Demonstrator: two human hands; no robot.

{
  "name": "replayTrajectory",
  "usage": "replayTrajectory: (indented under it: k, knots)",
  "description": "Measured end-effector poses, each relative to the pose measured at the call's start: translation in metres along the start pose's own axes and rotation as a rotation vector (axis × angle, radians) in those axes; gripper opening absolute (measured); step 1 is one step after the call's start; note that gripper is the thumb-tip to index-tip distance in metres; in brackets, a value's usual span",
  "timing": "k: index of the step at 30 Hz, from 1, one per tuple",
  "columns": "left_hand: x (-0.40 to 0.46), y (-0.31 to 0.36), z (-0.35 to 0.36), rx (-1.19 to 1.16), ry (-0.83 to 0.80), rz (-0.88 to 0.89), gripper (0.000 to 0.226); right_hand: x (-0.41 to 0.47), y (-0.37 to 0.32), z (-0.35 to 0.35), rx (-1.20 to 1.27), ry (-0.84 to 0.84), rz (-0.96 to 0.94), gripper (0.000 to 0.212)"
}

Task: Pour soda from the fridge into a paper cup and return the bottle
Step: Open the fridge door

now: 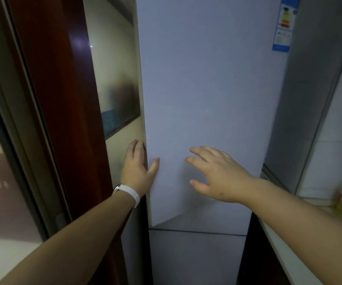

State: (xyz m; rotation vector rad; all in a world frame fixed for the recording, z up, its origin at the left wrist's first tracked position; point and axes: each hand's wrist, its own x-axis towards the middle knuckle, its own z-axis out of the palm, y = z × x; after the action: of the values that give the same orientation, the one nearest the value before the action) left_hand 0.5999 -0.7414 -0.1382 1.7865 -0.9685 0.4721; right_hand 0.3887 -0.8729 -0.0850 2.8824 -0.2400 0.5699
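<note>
From the head camera, your left hand [138,168] grips the left edge of the fridge's upper door [207,95], fingers hooked behind it and thumb on the front. The door stands a little ajar. Your right hand [217,173] is spread wide with straight fingers near the door front, holding nothing. You cannot see the soda bottle or paper cup.
</note>
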Motion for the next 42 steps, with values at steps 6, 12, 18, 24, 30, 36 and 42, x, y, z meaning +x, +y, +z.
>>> replayTrajectory:
  k: [6, 12, 18, 24, 30, 36, 42]
  knots:
    - [-0.046, 0.034, -0.017, 0.100, -0.057, 0.184, 0.072, -0.059, -0.011, -0.017, -0.014, 0.015, 0.022, 0.061]
    - [-0.075, 0.068, -0.013, 0.076, -0.066, 0.414, 0.065, -0.116, -0.009, -0.044, -0.094, 0.007, 0.069, 0.056]
    - [-0.079, 0.121, 0.005, -0.010, -0.011, 0.699, 0.049, -0.175, -0.001, -0.077, -0.176, 0.013, 0.188, 0.059]
    - [-0.084, 0.172, 0.030, 0.011, -0.009, 0.867, 0.053, -0.229, 0.004, -0.098, -0.186, -0.008, 0.326, 0.061]
    - [-0.099, 0.221, 0.068, -0.076, -0.012, 0.974, 0.057, -0.276, 0.007, -0.116, -0.214, -0.028, 0.442, 0.059]
    - [-0.113, 0.268, 0.110, -0.069, 0.037, 1.063, 0.076, -0.320, 0.018, -0.128, -0.246, -0.059, 0.575, 0.061]
    - [-0.123, 0.309, 0.150, -0.110, 0.051, 1.110, 0.080, -0.357, 0.024, -0.147, -0.294, -0.089, 0.681, 0.062]
